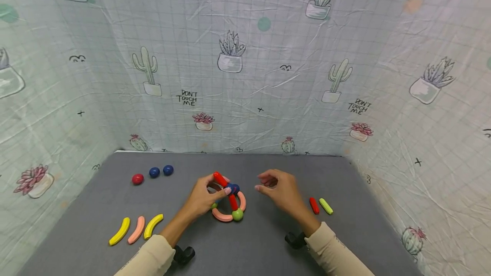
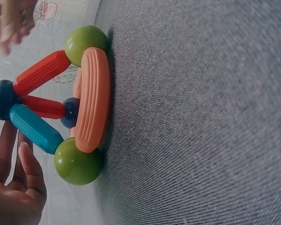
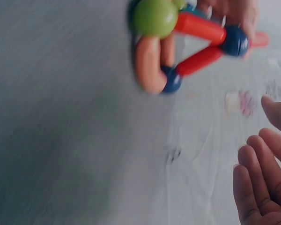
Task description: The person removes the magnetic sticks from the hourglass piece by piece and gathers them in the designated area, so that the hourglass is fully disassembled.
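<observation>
A built frame stands on the grey table: curved pink rods (image 1: pixel 222 216) form its base with green balls (image 2: pixel 79 161) and a blue ball (image 3: pixel 171 79). Red rods (image 2: pixel 42 72) and a teal rod (image 2: pixel 36 129) lean up to a blue top ball (image 3: pixel 235 41), from which another red rod (image 1: pixel 220 178) sticks up. My left hand (image 1: pixel 202 196) grips the frame at this top ball, thumb in front. To the right of the frame, my right hand (image 1: pixel 281 191) hovers with fingers relaxed and nothing in them, also in the right wrist view (image 3: pixel 267 178).
On the table (image 1: pixel 264 242), a red ball (image 1: pixel 137 179) and two blue balls (image 1: pixel 154 172) lie back left. Yellow curved rods (image 1: pixel 119 231) and a pink one (image 1: pixel 136 230) lie front left. A red rod (image 1: pixel 314 205) and a light green rod (image 1: pixel 326 206) lie right.
</observation>
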The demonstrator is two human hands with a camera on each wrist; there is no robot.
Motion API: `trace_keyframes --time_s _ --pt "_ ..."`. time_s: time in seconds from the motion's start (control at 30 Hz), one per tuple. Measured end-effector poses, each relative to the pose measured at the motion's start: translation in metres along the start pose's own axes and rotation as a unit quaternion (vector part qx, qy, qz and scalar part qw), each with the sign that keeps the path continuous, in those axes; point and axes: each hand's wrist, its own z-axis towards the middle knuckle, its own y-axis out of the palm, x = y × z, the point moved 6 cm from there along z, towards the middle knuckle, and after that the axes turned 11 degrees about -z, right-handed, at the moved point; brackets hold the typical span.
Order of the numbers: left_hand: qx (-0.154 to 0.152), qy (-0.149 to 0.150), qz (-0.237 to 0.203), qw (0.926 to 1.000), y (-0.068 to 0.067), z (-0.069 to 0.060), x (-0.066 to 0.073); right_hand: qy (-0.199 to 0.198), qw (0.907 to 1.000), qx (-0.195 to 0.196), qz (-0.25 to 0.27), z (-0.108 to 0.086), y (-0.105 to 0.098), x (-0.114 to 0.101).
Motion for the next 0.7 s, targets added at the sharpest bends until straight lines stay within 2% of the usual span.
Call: trace_keyframes --time_s 0.2,0.4,0.7 --pt "0.001 0.004 0.004 1.0 0.0 0.0 -0.001 -0.028 0.9986 -0.026 0.037 0.015 0.021 -0.037" --pt "0.006 0.009 0.015 0.9998 -0.001 0.001 0.001 -0.059 0.9971 -0.03 0.038 0.027 0.038 -0.067" --pt "0.009 0.037 0.023 0.999 -0.003 0.001 0.002 -0.07 0.9955 -0.055 0.032 0.043 0.061 -0.091"
